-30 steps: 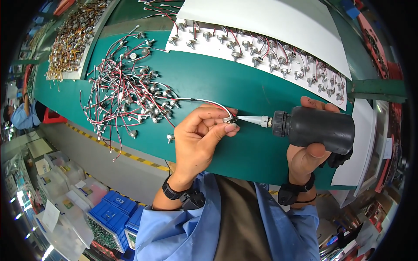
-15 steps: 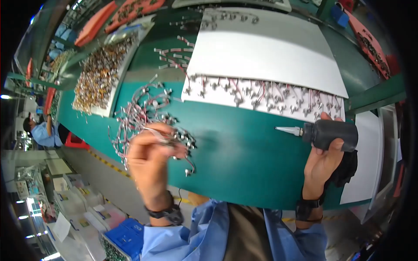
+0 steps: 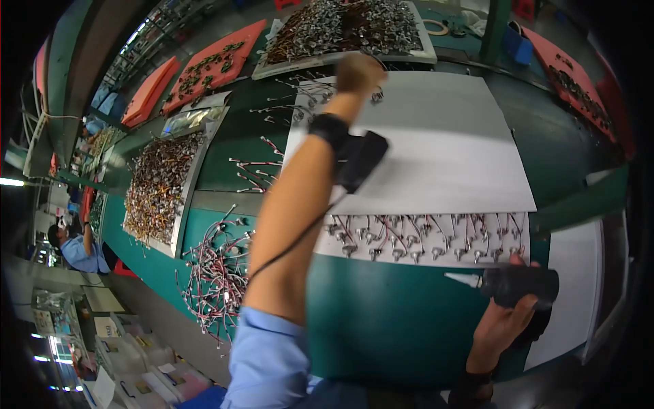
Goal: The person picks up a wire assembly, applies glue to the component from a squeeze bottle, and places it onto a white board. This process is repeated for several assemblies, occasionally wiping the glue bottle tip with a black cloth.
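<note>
My right hand [image 3: 501, 330] grips a black squeeze bottle [image 3: 523, 286] lying sideways, its pale pointed nozzle [image 3: 464, 279] aimed left over the green table. My left arm stretches far forward across a white sheet [image 3: 436, 150]. At the far end of that sheet my left hand [image 3: 360, 73] is smeared by motion, beside a small metal part [image 3: 377, 97]; whether it holds anything cannot be made out. Small metal parts with red and dark wires [image 3: 415, 238] stand in rows on the white strip at the sheet's near edge. A tangled heap of wired parts [image 3: 216, 279] lies left of my forearm.
A tray of metal parts [image 3: 160, 187] stands at the left, and another heaped tray [image 3: 344, 34] at the back. Red trays [image 3: 214, 65] lie beyond. A green post [image 3: 579, 204] juts in at the right. A co-worker [image 3: 82, 249] sits far left.
My left hand has gone from the wired heap forward to the sheet's far end. The view has tilted up, bringing the back tray in. My right hand still grips the bottle.
</note>
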A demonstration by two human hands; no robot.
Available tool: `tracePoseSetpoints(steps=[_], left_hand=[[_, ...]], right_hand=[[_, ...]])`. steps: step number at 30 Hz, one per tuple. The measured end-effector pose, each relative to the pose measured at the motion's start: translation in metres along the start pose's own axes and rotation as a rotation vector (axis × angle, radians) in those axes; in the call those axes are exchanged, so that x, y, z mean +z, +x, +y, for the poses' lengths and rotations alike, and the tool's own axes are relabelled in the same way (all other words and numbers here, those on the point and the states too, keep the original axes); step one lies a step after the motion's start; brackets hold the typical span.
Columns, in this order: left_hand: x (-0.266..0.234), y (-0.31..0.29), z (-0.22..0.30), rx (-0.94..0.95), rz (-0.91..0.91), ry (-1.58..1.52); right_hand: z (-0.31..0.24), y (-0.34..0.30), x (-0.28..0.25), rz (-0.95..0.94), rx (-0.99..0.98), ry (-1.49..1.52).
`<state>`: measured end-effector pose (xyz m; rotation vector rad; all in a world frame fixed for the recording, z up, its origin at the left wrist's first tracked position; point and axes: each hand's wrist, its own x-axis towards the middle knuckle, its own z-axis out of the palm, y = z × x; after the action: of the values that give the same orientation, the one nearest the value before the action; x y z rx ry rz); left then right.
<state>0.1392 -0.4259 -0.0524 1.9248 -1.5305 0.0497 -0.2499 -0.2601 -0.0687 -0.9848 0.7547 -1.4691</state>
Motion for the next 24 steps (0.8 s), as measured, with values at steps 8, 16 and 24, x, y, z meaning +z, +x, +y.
tracePoseSetpoints(steps=[8, 16, 24], left_hand=[[0.081, -0.005, 0.049, -0.392, -0.027, 0.146], [0.053, -0.025, 0.045, -0.418, -0.005, 0.131], [-0.048, -0.116, 0.078, -0.126, -0.034, -0.088]], right_hand=[[-0.001, 0.013, -0.004, 0.207, 0.044, -0.124], [-0.005, 0.011, 0.010, 0.220, 0.059, -0.119], [-0.017, 0.014, 0.009, 0.165, 0.087, 0.076]])
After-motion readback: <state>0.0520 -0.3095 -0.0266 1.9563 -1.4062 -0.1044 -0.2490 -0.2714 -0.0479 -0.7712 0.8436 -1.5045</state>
